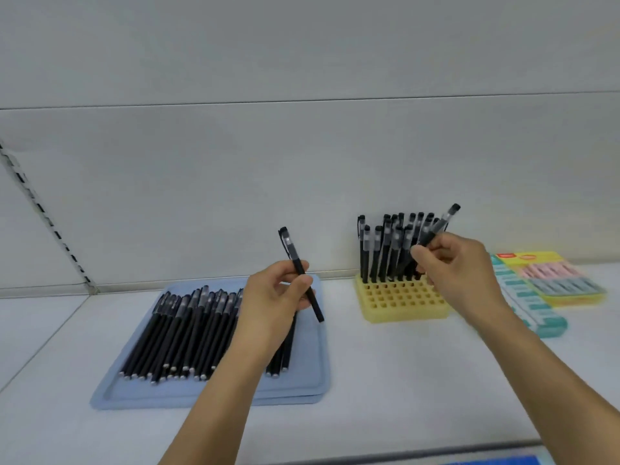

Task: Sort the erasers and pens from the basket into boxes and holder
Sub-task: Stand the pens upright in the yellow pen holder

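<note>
Left hand (275,290) and right hand (459,266): both bare, forearms uncovered, no sleeves, rings or watch visible.

We have 1 view only, from a camera worn on the head, so no second view shares any of the scene. It looks forward and slightly down across the white worktop (385,364) toward a pale wall panel (302,162) that fills the upper half. We sit close: both forearms rise from the bottom edge, and the left hand (271,297) and right hand (459,266) sit near mid-frame. The wide lens bends straight lines near the edges, such as the slotted rail (43,216) far left of the left hand.
</note>
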